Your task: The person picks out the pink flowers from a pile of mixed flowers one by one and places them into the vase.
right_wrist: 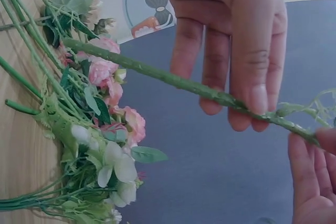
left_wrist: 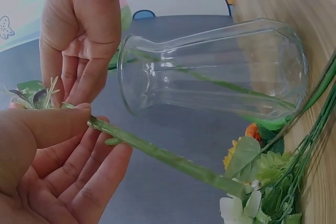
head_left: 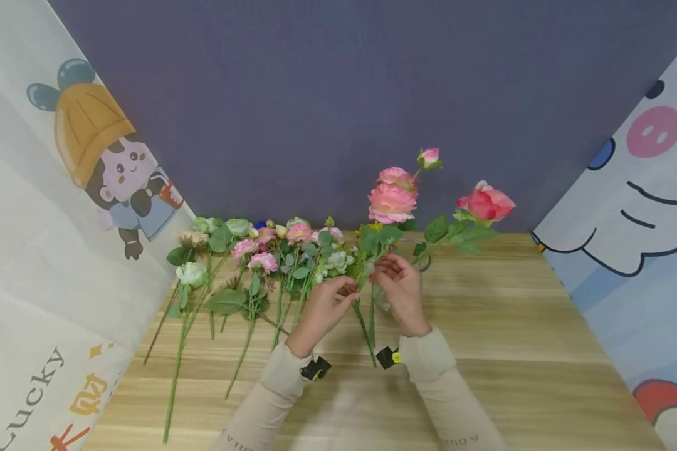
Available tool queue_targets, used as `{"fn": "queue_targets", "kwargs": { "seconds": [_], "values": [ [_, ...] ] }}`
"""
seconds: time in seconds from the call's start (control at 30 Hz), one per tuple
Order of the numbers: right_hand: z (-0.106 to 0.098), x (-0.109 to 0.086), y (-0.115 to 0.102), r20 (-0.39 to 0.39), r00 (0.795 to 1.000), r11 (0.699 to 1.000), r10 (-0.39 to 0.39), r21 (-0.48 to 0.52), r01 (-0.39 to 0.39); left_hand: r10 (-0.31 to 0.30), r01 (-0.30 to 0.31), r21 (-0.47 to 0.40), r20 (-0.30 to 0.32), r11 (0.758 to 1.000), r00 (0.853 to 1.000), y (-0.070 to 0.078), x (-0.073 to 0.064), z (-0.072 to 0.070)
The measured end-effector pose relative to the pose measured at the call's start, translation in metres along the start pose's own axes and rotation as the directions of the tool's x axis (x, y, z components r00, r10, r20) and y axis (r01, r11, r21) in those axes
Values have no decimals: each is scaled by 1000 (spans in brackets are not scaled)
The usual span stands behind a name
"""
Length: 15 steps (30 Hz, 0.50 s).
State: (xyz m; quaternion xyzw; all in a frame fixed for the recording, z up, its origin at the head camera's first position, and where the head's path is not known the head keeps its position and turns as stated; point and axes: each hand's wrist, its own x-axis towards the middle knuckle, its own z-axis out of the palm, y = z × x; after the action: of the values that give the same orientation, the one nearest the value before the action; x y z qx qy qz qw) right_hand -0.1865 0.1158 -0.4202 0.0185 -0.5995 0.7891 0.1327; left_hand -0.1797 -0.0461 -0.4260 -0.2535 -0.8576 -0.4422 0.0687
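Between the thumb and fingers of my left hand (head_left: pixel 327 307) is a thick green flower stem (right_wrist: pixel 157 74). My right hand (head_left: pixel 402 291) pinches the same stem farther up, close to small leaves. Ruffled pink blooms (head_left: pixel 393 202) and a pink bud (head_left: pixel 429 158) rise above the hands in the head view. Beyond the hands stands a clear glass vase (left_wrist: pixel 220 61), mostly hidden by my right hand in the head view. A stem runs down inside the vase; a red-pink rose (head_left: pixel 487 203) leans out to the right above it.
Several pink flowers (head_left: pixel 264 262) and pale green-white roses (head_left: pixel 192 274) lie on the left of the wooden table (head_left: pixel 513 351), stems toward the person. White blossoms (head_left: pixel 338 262) lie beside the left hand. A dark panel (head_left: pixel 338 113) stands behind the table, with printed curtains at both sides.
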Motion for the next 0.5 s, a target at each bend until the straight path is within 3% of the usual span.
{"fn": "queue_targets", "kwargs": {
  "seconds": [0.23,0.5],
  "values": [
    [-1,1,-10,-53,995,996,-79,-50,77,-14,14,-32,5,999,1000,-1,1,-1],
    [-6,2,-17,-73,985,987,-159,-18,158,-12,11,-61,-23,998,1000,-6,0,-2]
  ]
}}
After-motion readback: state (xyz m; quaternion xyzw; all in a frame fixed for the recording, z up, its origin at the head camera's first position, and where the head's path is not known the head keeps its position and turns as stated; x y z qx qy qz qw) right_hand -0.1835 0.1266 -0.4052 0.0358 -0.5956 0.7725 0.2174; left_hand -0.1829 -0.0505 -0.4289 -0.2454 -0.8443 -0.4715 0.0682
